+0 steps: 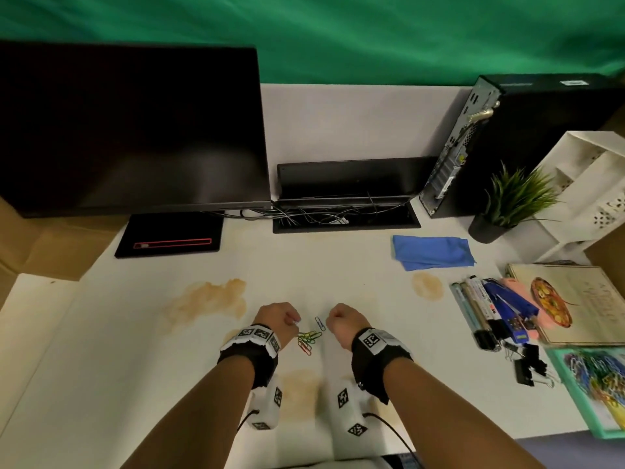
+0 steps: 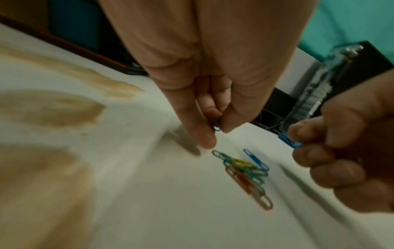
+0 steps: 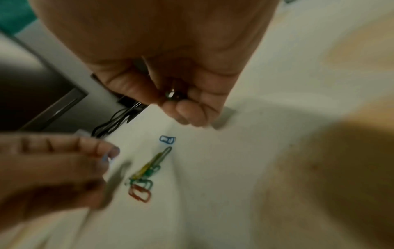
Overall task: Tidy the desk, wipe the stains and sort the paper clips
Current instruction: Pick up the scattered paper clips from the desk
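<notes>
A small pile of coloured paper clips (image 1: 308,338) (image 2: 245,170) (image 3: 147,171) lies on the white desk (image 1: 372,333) between my two hands. A single blue clip (image 1: 320,323) (image 3: 167,139) lies just beyond the pile. My left hand (image 1: 294,322) (image 2: 217,129) hovers left of the pile and pinches one paper clip between thumb and finger. My right hand (image 1: 329,319) (image 3: 179,101) hovers to the right, with its fingers curled round a small dark metal piece that is too blurred to name. Tan stains (image 1: 209,297) (image 1: 427,286) (image 1: 301,390) mark the desk. A blue cloth (image 1: 433,252) lies at the back right.
A teal tray (image 1: 559,370) full of clips sits at the right edge, with black binder clips (image 1: 529,363), markers (image 1: 483,309) and a book (image 1: 575,299) beside it. Behind stand a monitor (image 1: 135,130), an open cable tray (image 1: 345,218), a PC tower (image 1: 507,147), a plant (image 1: 507,204) and a white organiser (image 1: 588,184).
</notes>
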